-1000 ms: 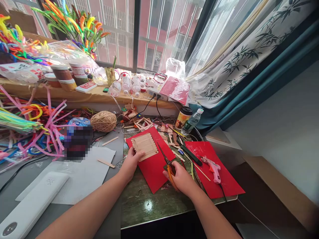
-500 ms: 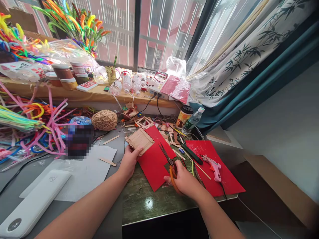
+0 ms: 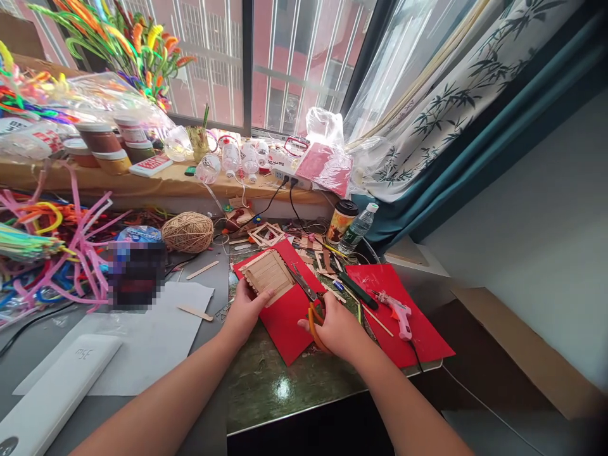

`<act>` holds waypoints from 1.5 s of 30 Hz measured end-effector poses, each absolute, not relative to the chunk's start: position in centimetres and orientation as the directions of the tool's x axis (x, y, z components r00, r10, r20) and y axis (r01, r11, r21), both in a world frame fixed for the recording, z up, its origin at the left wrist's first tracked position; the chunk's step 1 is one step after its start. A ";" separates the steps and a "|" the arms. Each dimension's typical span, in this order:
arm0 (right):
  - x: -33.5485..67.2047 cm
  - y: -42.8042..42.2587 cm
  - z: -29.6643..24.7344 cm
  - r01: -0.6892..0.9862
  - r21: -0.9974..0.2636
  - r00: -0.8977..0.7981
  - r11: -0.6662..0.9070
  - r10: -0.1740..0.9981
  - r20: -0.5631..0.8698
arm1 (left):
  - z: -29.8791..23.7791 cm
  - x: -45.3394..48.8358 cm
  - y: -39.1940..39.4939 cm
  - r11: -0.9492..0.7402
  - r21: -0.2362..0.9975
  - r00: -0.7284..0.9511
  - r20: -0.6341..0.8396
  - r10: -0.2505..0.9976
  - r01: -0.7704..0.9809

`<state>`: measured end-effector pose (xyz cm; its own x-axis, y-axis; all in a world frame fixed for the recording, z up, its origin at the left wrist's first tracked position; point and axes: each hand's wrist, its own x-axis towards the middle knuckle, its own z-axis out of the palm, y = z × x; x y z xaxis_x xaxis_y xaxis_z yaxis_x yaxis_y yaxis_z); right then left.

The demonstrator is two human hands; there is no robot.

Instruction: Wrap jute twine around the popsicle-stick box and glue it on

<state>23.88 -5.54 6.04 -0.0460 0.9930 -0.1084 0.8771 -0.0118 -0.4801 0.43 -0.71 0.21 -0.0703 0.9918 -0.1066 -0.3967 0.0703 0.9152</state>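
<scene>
My left hand (image 3: 245, 310) pinches the near edge of a small panel of glued wooden sticks (image 3: 267, 271), thumb on top. The panel lies on a sheet of red card (image 3: 287, 310) on the dark table. My right hand (image 3: 334, 327) is closed round the orange handles of a pair of scissors (image 3: 310, 303). The scissor blades point up and left over the red card, close to the panel's right edge.
A second red sheet (image 3: 415, 329) on the right carries a pink glue gun (image 3: 396, 311) and a dark tool (image 3: 358, 291). A twine ball (image 3: 187, 232), loose sticks, a cup (image 3: 342, 221) and a bottle (image 3: 358, 228) lie behind. White paper (image 3: 142, 335) and pipe cleaners (image 3: 52, 247) fill the left.
The stick panel went off the card's top left corner and came back onto the card. My right hand and the scissors moved left, toward the panel.
</scene>
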 end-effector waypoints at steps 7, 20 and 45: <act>23.3 -5.5 5.4 0.861 -0.509 -0.035 -0.008 0.997 -0.076 | 0.6 0.6 -1.1 0.074 0.911 -0.052 -0.104 0.993 -0.405; 23.0 -5.1 5.0 0.859 -0.511 -0.002 -0.019 0.999 -0.040 | 0.9 0.9 -1.3 0.091 0.937 0.032 -0.085 0.996 -0.338; 23.3 -4.4 4.6 0.890 -0.455 0.009 0.022 0.998 0.064 | 0.7 1.2 -1.2 0.200 0.869 0.061 -0.194 0.979 -0.452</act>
<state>23.26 -4.39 4.59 0.0086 0.9979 0.0645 0.8902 0.0217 -0.4550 1.24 -1.19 0.69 0.0610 0.9791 -0.1938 -0.4524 0.2002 0.8690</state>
